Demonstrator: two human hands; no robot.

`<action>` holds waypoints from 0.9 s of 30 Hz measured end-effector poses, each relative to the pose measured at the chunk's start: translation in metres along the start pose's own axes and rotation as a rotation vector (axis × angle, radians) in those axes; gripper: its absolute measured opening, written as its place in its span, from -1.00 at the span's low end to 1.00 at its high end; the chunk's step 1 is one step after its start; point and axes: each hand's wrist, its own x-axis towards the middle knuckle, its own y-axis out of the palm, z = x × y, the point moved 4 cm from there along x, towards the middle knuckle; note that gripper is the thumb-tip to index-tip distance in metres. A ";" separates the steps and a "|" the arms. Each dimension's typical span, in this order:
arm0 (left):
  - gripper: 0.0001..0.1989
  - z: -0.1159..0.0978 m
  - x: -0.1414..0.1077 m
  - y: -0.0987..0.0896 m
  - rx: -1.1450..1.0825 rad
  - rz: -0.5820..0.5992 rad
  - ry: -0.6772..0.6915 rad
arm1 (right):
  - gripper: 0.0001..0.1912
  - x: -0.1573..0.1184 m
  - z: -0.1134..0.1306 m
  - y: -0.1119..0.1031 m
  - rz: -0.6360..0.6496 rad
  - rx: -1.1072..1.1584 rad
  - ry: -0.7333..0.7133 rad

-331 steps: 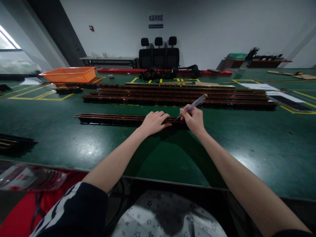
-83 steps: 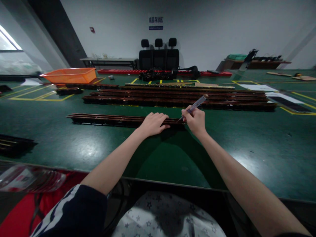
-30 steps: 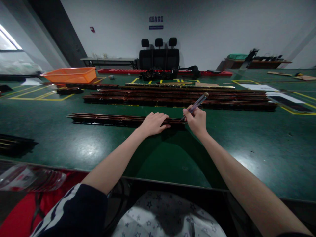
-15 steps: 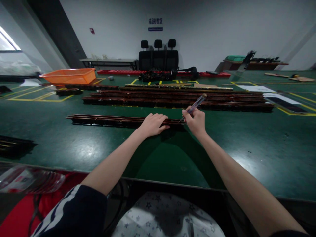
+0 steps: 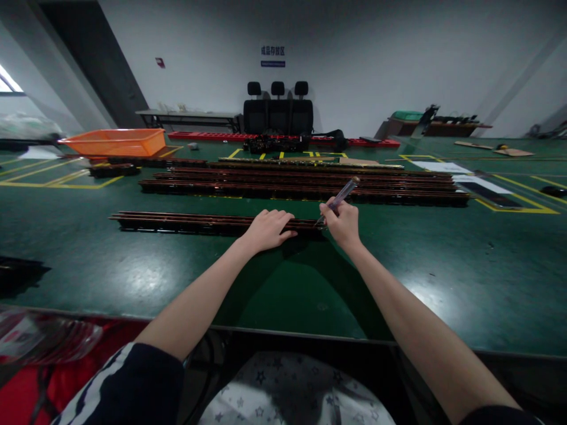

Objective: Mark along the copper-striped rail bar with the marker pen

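A short bundle of long dark strips with brownish top edges (image 5: 186, 221) lies crosswise on the green table in front of me. My left hand (image 5: 269, 230) grips it near its right end, fingers over the top and thumb along the near side. A clear-barrelled pen (image 5: 344, 192), tilted up to the right, is pinched in my right hand (image 5: 342, 223). Its thin tip points down at the right end of the bundle; whether it touches is too small to tell. Behind both hands lies a larger stack of similar strips (image 5: 199, 180).
An orange basket (image 5: 119, 143) stands at the back left. At the right lie white papers (image 5: 438, 168) and a dark flat panel (image 5: 491, 195). More dark strips (image 5: 20, 274) lie at the left edge. A clear plastic bottle (image 5: 48, 337) is below the table's front edge.
The view has shifted slightly, so everything sits a little further left and lower. Both hands keep their hold on the strips and the pen, with hardly any movement.
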 end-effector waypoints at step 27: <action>-0.55 0.001 -0.001 0.000 -0.005 -0.013 0.006 | -0.77 -0.001 -0.001 -0.004 -0.094 -0.071 0.000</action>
